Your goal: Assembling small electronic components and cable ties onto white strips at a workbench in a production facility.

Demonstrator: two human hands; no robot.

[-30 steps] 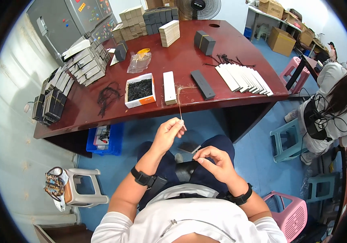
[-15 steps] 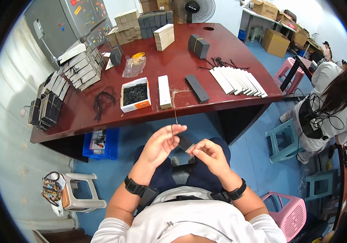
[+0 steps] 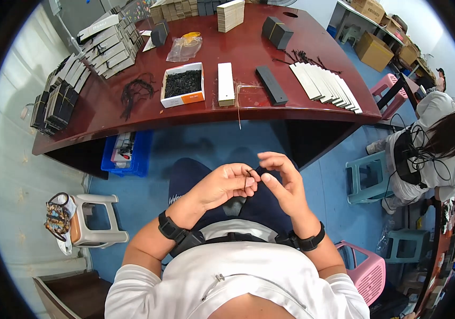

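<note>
My left hand [image 3: 226, 186] is over my lap, its fingertips pinched on a thin black cord [image 3: 249, 172] that loops up from them. Close against it, my right hand [image 3: 287, 187] has its thumb and fingers curved around a small dark card [image 3: 262, 170], mostly hidden by the fingers and hard to tell from the dark trousers. Beyond both hands, a thin wire [image 3: 239, 109] hangs over the table's front edge, apart from them. Near that wire lie a stack of white strips [image 3: 226, 84] and a stack of dark cards [image 3: 271, 85].
The red-brown table [image 3: 185, 121] holds an open box of small black pieces [image 3: 183, 85], a bundle of black cords [image 3: 137, 91], fanned white strips [image 3: 325, 86] and banded stacks [image 3: 60, 110]. A blue crate [image 3: 126, 154] stands below. At right a person [image 3: 429, 143] sits on a stool.
Both hands have drawn back from the wire toward my body, with the card and cord. My left fingers, spread before, are now pinched on the cord. The view has tilted downward.
</note>
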